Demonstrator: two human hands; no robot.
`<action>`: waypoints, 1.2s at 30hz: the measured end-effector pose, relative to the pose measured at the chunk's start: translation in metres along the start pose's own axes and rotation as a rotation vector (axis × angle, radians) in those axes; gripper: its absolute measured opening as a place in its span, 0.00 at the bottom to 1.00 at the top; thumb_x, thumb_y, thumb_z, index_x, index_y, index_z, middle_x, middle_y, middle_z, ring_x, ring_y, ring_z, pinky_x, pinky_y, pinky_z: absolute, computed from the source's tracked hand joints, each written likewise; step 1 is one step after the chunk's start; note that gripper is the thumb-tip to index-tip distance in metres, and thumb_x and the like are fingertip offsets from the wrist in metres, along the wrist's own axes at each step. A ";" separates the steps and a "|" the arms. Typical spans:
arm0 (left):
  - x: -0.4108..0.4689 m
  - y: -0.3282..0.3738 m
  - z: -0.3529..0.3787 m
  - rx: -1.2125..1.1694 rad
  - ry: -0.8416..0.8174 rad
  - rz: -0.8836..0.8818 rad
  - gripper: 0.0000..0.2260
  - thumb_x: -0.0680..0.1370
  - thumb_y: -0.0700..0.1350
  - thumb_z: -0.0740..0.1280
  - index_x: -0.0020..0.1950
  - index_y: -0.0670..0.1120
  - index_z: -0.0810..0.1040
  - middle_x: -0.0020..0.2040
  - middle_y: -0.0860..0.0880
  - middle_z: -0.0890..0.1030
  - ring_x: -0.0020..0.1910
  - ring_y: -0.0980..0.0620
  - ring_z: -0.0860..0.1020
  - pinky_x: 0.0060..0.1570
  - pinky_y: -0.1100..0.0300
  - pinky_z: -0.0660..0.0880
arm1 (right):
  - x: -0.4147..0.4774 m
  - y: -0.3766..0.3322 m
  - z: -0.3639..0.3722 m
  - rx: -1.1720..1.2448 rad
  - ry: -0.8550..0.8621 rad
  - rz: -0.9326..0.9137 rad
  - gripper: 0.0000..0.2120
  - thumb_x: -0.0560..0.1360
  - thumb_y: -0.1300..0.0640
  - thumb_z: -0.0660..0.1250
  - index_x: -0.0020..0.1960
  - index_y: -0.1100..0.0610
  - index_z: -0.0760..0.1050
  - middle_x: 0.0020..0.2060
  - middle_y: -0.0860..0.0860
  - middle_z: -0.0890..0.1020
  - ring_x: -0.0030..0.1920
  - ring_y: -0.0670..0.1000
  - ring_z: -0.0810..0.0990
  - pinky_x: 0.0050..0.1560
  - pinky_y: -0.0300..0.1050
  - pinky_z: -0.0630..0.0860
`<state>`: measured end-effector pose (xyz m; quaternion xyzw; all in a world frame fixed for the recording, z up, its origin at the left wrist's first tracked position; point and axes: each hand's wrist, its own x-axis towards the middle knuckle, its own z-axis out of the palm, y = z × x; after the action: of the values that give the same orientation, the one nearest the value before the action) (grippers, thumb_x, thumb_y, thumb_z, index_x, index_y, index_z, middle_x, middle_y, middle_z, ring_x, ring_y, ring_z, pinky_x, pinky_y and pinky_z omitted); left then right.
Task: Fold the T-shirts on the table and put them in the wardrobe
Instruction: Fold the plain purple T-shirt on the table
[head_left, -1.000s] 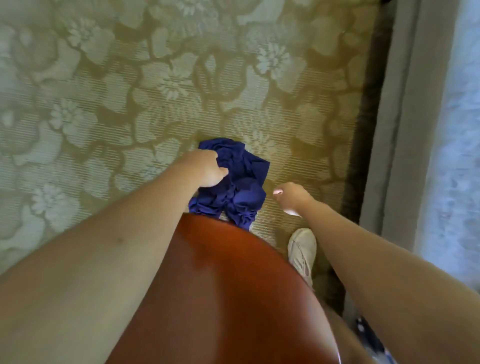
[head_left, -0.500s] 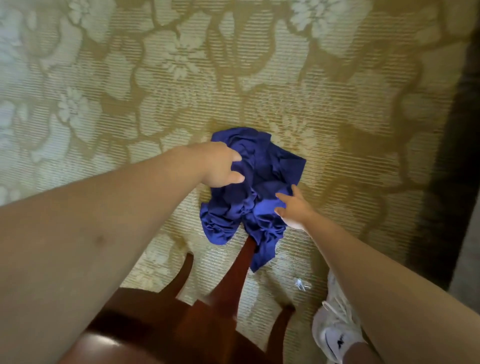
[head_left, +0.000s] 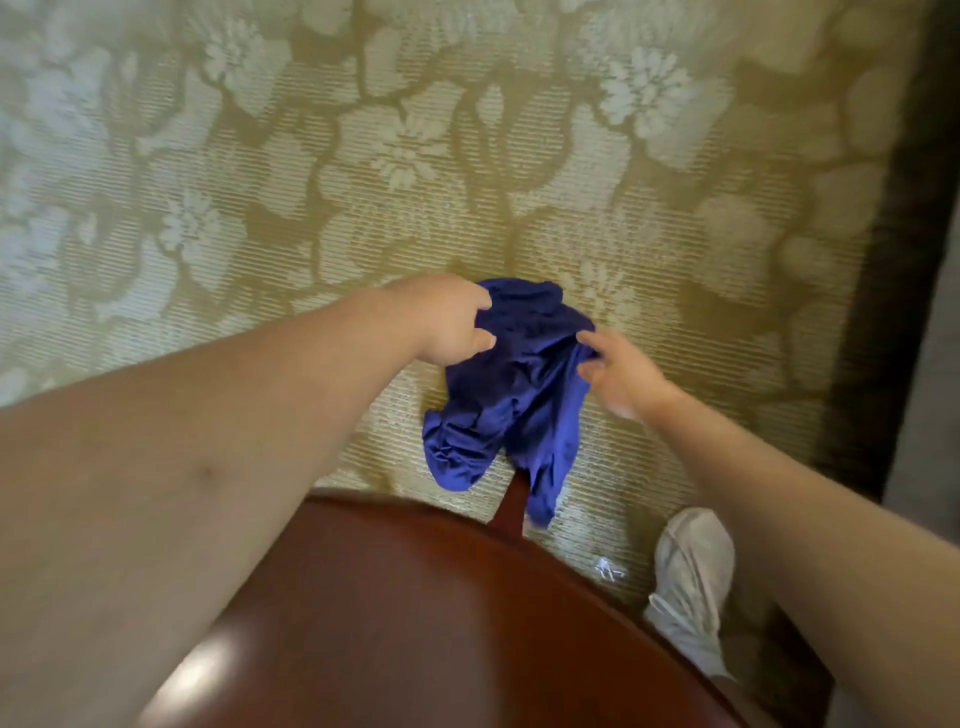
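1. Nearest is the round, polished red-brown wooden table; the part in view carries no shirts.
2. Just past its edge, a white fabric shoe stands on the floor.
3. Beyond the table, the dark blue cloth T-shirt is bunched, unfolded, above the carpet. The left hand grips its top with curled fingers. The right hand, blurred, has spread fingers at the cloth's right edge and has not closed on it.
4. Farthest lies the beige floral woven carpet.
5. Judged from this, folding has not begun: the shirt must go onto the table, be folded, then be stored. No wardrobe is in view.
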<state>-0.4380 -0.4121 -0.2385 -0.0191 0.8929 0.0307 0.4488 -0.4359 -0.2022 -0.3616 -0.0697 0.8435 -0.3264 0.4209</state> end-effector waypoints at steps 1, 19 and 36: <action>-0.014 -0.002 -0.008 -0.017 0.046 0.007 0.25 0.80 0.57 0.62 0.75 0.50 0.65 0.73 0.47 0.69 0.71 0.44 0.68 0.68 0.51 0.67 | -0.015 -0.025 -0.019 0.049 0.037 -0.013 0.21 0.79 0.69 0.59 0.71 0.67 0.66 0.65 0.62 0.71 0.57 0.53 0.73 0.56 0.36 0.70; -0.343 -0.013 -0.019 -0.529 0.959 0.317 0.41 0.74 0.51 0.73 0.80 0.52 0.52 0.74 0.47 0.68 0.67 0.44 0.72 0.65 0.52 0.71 | -0.436 -0.289 -0.035 0.183 0.820 -0.719 0.16 0.76 0.68 0.62 0.63 0.62 0.76 0.52 0.52 0.79 0.50 0.47 0.76 0.54 0.36 0.73; -0.459 -0.026 0.283 -0.424 0.573 0.150 0.29 0.75 0.48 0.71 0.74 0.44 0.65 0.72 0.40 0.69 0.69 0.41 0.70 0.63 0.55 0.68 | -0.551 -0.080 0.197 -0.329 0.580 0.195 0.15 0.75 0.55 0.64 0.59 0.62 0.75 0.61 0.61 0.76 0.61 0.60 0.75 0.54 0.47 0.74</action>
<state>0.0642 -0.4146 -0.0397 -0.0541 0.9551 0.2414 0.1632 0.0506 -0.1456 -0.0320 0.0399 0.9720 -0.1504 0.1759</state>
